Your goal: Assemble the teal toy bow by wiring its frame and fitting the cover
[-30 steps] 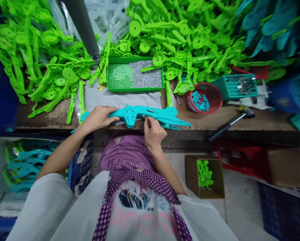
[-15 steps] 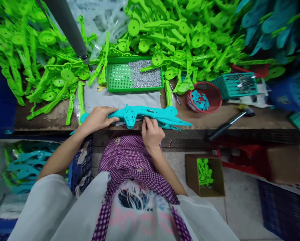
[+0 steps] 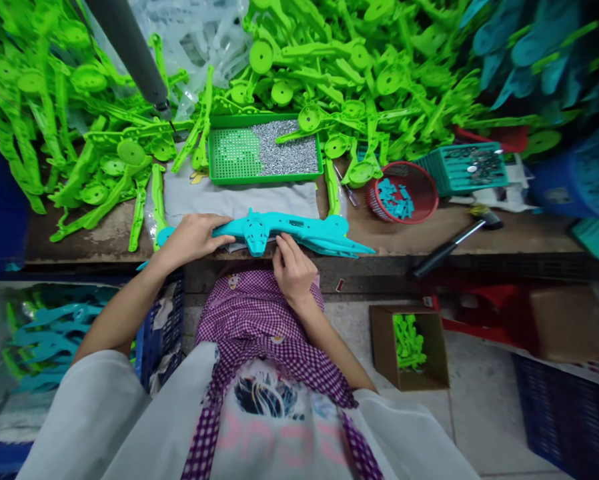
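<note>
A long turquoise plastic part [image 3: 319, 229] with a ribbed knob-like middle piece and a pointed right end lies along the front edge of the bench. My left hand [image 3: 192, 238] is closed around its left portion, thumb below and fingers on top. At its lower edge, just right of the middle piece, my right hand [image 3: 293, 267] has its fingers together against the part; the fingertips are partly hidden. Under and behind the part is a pale grey cloth [image 3: 239, 199]. Beyond the cloth stands a green perforated tray [image 3: 229, 179] partly filled with small silver screws.
Heaps of lime-green plastic parts [image 3: 389, 83] cover the back. To the right are a red basket [image 3: 424, 212] of small turquoise pieces, a turquoise basket [image 3: 444, 180] and a hammer [image 3: 449, 250]. A dark rod-shaped tool [image 3: 129, 50] hangs at upper left. A cardboard box [image 3: 379, 340] stands below.
My right hand has slid slightly left, its fingers less curled. The gap along the lower right side of the turquoise part looks narrower. My left hand keeps its hold.
</note>
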The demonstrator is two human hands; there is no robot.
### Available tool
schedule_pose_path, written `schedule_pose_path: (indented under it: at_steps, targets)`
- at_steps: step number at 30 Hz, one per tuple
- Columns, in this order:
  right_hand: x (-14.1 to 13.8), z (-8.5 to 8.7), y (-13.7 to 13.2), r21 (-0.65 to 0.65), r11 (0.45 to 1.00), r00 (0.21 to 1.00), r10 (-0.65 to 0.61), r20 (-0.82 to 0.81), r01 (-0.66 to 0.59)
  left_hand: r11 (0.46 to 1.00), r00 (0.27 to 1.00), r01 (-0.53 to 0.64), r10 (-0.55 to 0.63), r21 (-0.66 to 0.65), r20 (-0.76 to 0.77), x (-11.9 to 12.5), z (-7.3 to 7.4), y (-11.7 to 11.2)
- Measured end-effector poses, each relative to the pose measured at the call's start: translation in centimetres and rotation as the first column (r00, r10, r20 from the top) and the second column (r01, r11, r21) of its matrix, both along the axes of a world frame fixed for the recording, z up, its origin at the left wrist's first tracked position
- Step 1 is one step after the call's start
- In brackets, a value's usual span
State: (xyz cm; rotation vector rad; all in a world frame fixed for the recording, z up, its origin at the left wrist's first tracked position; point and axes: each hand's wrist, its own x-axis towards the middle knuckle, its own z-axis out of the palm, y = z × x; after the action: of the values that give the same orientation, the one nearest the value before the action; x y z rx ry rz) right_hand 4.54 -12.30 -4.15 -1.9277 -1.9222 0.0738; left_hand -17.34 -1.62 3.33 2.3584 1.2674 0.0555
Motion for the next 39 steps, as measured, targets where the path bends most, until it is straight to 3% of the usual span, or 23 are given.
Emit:
schedule_pose_path:
  at_steps: [8, 11, 21, 32, 39]
  targets:
    - [-0.8, 2.4, 0.8, -0.111, 0.994, 0.982, 0.015, 0.188, 0.006, 1.000, 1.000, 0.010, -0.010, 0.012, 0.024, -0.1, -0.1, 0.1]
    - [-0.4, 2.8, 0.7, -0.092, 0.995, 0.971, 0.052, 0.233, -0.031, 0.999, 0.999, 0.017, -0.018, 0.030, 0.044, -0.1, -0.4, 0.0]
    - [2.1, 0.4, -0.8, -0.031, 0.979, 0.968, 0.202, 0.147, -0.200, 0.995, 0.992, 0.034, -0.045, 0.095, 0.119, -0.3, -1.9, -0.1]
    - [1.7, 1.3, 0.2, -0.079, 0.985, 0.979, 0.164, 0.118, -0.156, 0.997, 0.992, 0.044, -0.052, 0.067, 0.113, 0.0, -1.1, 0.1]
    - [2.1, 0.6, -0.8, -0.062, 0.968, 0.963, 0.248, 0.106, -0.242, 0.998, 0.994, 0.027, -0.032, 0.053, 0.100, 0.1, -1.1, 0.0]
